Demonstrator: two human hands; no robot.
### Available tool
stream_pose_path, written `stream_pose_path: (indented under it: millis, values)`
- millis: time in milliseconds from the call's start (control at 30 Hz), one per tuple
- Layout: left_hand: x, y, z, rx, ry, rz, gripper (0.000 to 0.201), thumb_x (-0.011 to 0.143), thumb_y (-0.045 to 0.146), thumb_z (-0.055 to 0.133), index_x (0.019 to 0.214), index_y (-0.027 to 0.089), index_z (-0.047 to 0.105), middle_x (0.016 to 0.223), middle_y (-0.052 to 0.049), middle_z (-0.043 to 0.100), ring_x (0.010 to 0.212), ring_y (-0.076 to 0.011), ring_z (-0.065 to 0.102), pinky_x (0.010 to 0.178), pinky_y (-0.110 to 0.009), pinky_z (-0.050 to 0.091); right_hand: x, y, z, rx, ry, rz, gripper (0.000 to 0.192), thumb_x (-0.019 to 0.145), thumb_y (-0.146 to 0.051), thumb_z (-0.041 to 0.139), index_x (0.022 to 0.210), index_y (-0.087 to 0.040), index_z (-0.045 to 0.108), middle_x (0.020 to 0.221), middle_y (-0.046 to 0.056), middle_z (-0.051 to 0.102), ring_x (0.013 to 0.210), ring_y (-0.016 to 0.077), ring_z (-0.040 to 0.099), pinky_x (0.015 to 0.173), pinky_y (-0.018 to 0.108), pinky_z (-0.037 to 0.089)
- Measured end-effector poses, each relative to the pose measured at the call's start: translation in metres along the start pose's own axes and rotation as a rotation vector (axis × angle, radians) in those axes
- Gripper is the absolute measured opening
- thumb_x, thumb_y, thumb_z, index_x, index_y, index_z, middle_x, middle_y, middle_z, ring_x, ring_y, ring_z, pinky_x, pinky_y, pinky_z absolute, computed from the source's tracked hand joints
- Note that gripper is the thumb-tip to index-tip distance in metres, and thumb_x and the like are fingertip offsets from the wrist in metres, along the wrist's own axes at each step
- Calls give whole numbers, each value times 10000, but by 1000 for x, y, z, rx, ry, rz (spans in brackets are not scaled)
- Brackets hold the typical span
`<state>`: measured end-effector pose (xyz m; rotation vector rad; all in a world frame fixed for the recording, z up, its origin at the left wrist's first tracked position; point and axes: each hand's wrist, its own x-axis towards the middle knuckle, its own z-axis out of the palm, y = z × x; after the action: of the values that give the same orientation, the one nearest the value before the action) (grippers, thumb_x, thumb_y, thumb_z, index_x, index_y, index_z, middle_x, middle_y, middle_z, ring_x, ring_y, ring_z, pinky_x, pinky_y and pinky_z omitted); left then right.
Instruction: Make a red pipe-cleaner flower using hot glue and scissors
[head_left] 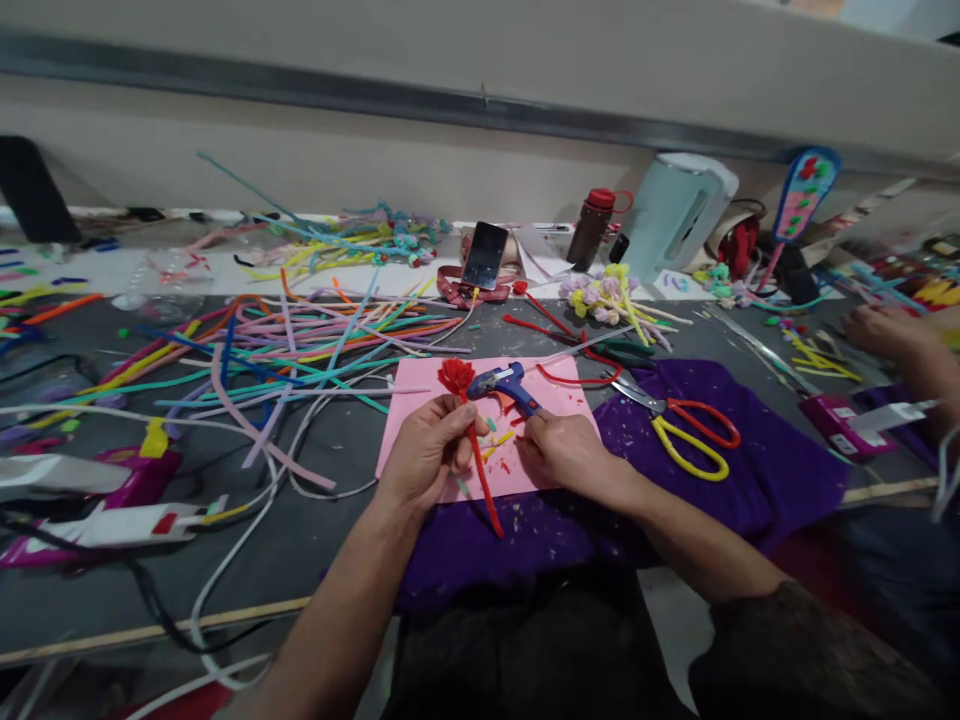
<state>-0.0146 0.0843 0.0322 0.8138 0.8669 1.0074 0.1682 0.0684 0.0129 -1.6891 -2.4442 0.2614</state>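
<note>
My left hand (429,448) pinches a red pipe-cleaner flower (456,376) just below its bloom, and the fuzzy red stem slants down past my fingers. Closed around the handle of a blue hot glue gun (511,384) is my right hand (561,446). The gun's nozzle points left, close to the flower; whether they touch I cannot tell. Beneath both hands lies a pink sheet (405,405) with small red, yellow and green scraps on it. The sheet rests partly over a purple cloth (757,430).
Scissors (679,425) with red and yellow handles lie right of the sheet. Loose pipe cleaners (300,340) spread across the left. Behind stand a phone (485,255), a brown bottle (592,230) and a pale kettle (671,215). White cables (255,540) cross the left. Another person's hand (885,330) is at right.
</note>
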Motion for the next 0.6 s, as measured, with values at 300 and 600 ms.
stream_pose_path:
  millis: [300,600]
  values:
    - [1,-4,-2,-24,-39,-40,215,693,303,609,711,135,476,626,7,620,292,-8,392,287,-128,231,10,-1,-25,1348,-188,8,258,746,-268,545,974,-149,526,587,-32,534,470,68,486,434,178,343]
    - [3,-5,-3,-33,-65,-76,221,699,320,606,675,116,523,571,6,596,300,-10,393,287,-127,238,29,-6,-19,1484,-47,36,115,716,-220,598,807,-157,567,694,-15,584,569,71,533,554,203,426]
